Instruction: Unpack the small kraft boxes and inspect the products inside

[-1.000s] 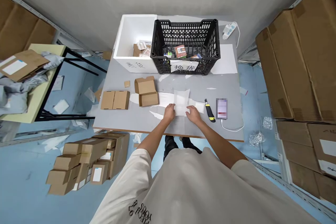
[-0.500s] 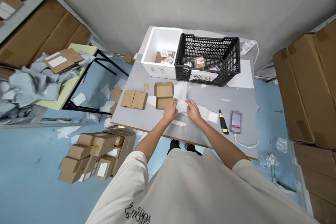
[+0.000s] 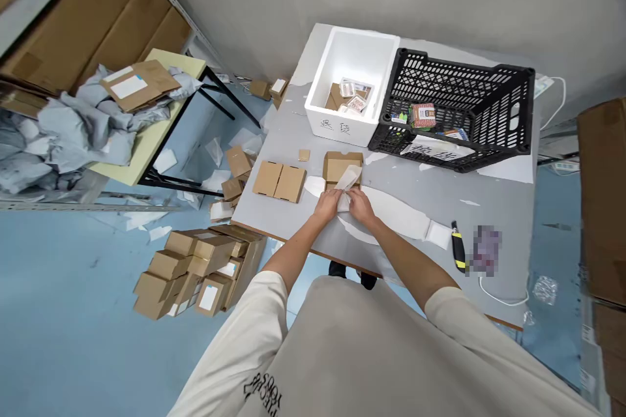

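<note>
My left hand [image 3: 327, 206] and my right hand [image 3: 360, 206] are close together at the table's near side, fingers closed on a white paper sheet [image 3: 349, 178]. The sheet is bunched between them, and its upper part leans over an open cardboard box [image 3: 337, 164] just beyond. Whether anything is wrapped inside cannot be seen. Left of the box lie two flat, closed cardboard boxes [image 3: 279, 181] and a small brown square [image 3: 304, 155]. A long white paper strip [image 3: 398, 214] stretches to the right of my right hand, with a white pad [image 3: 439, 234] at its end.
A white foam box [image 3: 342, 128] with small packs and a black plastic crate [image 3: 506, 111] stand at the back. A yellow-black utility knife [image 3: 458, 249] and a blurred device [image 3: 486, 249] lie at right. Stacked cartons [image 3: 195, 267] stand on the floor; a side table [image 3: 147, 150] holds grey bags.
The paper sheet, spread flat before, is now gathered up between my hands, which have drawn closer together in front of the open box. The view has shifted left.
</note>
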The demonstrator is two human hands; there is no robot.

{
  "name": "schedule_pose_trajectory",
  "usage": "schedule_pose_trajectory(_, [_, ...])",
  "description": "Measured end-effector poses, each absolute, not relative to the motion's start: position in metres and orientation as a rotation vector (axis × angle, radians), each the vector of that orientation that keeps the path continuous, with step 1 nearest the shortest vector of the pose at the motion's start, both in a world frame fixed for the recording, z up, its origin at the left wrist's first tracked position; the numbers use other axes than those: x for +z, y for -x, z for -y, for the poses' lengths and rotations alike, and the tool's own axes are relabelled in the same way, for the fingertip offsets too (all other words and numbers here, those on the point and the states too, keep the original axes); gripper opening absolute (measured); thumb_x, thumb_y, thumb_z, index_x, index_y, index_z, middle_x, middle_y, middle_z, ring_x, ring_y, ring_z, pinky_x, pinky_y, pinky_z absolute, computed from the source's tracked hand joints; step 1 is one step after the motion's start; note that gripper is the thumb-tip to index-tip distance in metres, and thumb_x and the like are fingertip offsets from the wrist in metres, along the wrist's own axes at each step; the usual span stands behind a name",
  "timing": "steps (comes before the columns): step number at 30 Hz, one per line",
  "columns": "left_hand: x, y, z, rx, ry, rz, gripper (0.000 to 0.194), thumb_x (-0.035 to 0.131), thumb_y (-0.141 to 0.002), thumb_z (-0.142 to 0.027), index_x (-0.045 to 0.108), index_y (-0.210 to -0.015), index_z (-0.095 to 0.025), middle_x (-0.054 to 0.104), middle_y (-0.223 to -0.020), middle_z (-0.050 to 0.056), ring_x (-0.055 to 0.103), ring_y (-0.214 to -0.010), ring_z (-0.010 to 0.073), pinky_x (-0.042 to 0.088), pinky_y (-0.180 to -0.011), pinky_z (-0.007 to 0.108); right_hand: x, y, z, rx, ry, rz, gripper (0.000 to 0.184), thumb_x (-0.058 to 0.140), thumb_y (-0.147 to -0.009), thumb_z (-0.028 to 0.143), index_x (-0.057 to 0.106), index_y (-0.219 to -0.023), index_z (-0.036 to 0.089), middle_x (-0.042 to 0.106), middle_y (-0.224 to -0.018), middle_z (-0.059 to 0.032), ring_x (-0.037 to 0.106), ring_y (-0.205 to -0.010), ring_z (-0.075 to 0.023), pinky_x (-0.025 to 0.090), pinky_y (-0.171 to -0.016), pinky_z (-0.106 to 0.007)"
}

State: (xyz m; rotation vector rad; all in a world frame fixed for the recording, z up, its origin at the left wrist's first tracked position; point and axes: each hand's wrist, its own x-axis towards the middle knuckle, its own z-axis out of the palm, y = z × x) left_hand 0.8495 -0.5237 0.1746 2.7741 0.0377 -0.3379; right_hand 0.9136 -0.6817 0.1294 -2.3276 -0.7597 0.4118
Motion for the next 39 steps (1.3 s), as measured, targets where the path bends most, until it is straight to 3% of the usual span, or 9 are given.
schedule_pose_trajectory(6, [0.158, -0.861, 0.517, -0.395, -2.772, -0.011, 0.037, 0.042, -0.088, -0.004, 0.063, -0.114, -0.020, 0.069, -0.112, 0.010, 0.055, -0.113, 0.0263, 0.037, -0.099, 0.044, 0.124, -0.915, 0.679, 0.448, 2.473, 0.658, 0.049, 0.048, -0.081, 0.005, 0.068, -0.122, 0.023, 0.065, -0.123, -0.0134, 0.051, -0.115, -0.0332, 0.037, -0.101, -0.051])
schedule_pose_trajectory(9, [0.163, -0.861, 0.518, -0.375, -2.799, -0.061, 0.028, 0.044, -0.091, -0.014, 0.066, -0.107, -0.020, 0.065, -0.116, 0.014, 0.050, -0.119, 0.0307, 0.035, -0.099, 0.050, 0.129, -0.914, 0.684, 0.410, 2.501, 0.654, 0.040, 0.051, -0.085, 0.011, 0.068, -0.118, 0.024, 0.065, -0.121, -0.0127, 0.049, -0.115, -0.0334, 0.035, -0.101, -0.051])
schedule_pose_trajectory(13, [0.182, -0.856, 0.518, -0.200, -2.825, -0.113, 0.029, 0.045, -0.094, -0.024, 0.063, -0.118, -0.024, 0.051, -0.139, 0.013, 0.045, -0.126, 0.0322, 0.035, -0.099, 0.050, 0.140, -0.914, 0.691, 0.357, 2.465, 0.684, 0.028, 0.054, -0.087, 0.020, 0.068, -0.112, 0.023, 0.058, -0.126, -0.0109, 0.049, -0.114, -0.0307, 0.039, -0.100, -0.047])
schedule_pose_trajectory(20, [0.218, -0.857, 0.540, -0.071, -2.789, 0.041, 0.039, 0.042, -0.095, -0.023, 0.054, -0.132, -0.026, 0.046, -0.145, 0.011, 0.044, -0.128, 0.0305, 0.033, -0.104, 0.048, 0.172, -0.912, 0.718, 0.219, 2.347, 0.584, 0.020, 0.053, -0.091, 0.030, 0.062, -0.108, 0.024, 0.056, -0.123, -0.0096, 0.053, -0.114, -0.0268, 0.044, -0.100, -0.041])
schedule_pose_trajectory(28, [0.231, -0.871, 0.633, -0.076, -2.757, 0.342, 0.039, 0.042, -0.095, -0.023, 0.053, -0.133, -0.026, 0.045, -0.147, 0.011, 0.044, -0.128, 0.0314, 0.035, -0.103, 0.049, 0.176, -0.901, 0.828, 0.139, 2.402, 0.377, 0.024, 0.051, -0.090, 0.026, 0.063, -0.111, 0.024, 0.057, -0.121, -0.0093, 0.056, -0.110, -0.0260, 0.045, -0.099, -0.042])
schedule_pose_trajectory(39, [0.198, -0.880, 0.800, -0.330, -2.720, 0.575, 0.039, 0.049, -0.093, -0.022, 0.053, -0.132, -0.025, 0.047, -0.145, 0.011, 0.043, -0.130, 0.0288, 0.036, -0.104, 0.047, 0.146, -0.881, 1.014, 0.173, 2.464, 0.126, 0.027, 0.051, -0.086, 0.023, 0.065, -0.109, 0.023, 0.059, -0.118, -0.0082, 0.055, -0.108, -0.0259, 0.044, -0.098, -0.043])
